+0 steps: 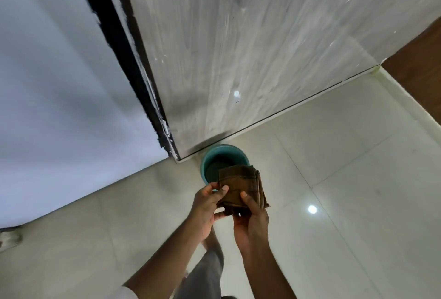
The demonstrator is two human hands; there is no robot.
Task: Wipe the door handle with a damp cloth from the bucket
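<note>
Your left hand (205, 205) and right hand (250, 217) both pinch a folded brown cloth (241, 186), held above the teal bucket (205, 162) at the door's (238, 48) bottom corner. It looks soft, limp and light, likely wet; keep it bunched in your palm. No handle shows.

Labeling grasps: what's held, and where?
Both hands, left and right, hold the folded brown cloth by its near edge, above the bucket.

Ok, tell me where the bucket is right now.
In the head view the teal bucket stands on the floor tiles at the door's bottom corner, lower centre, partly hidden behind the folded brown cloth.
</note>
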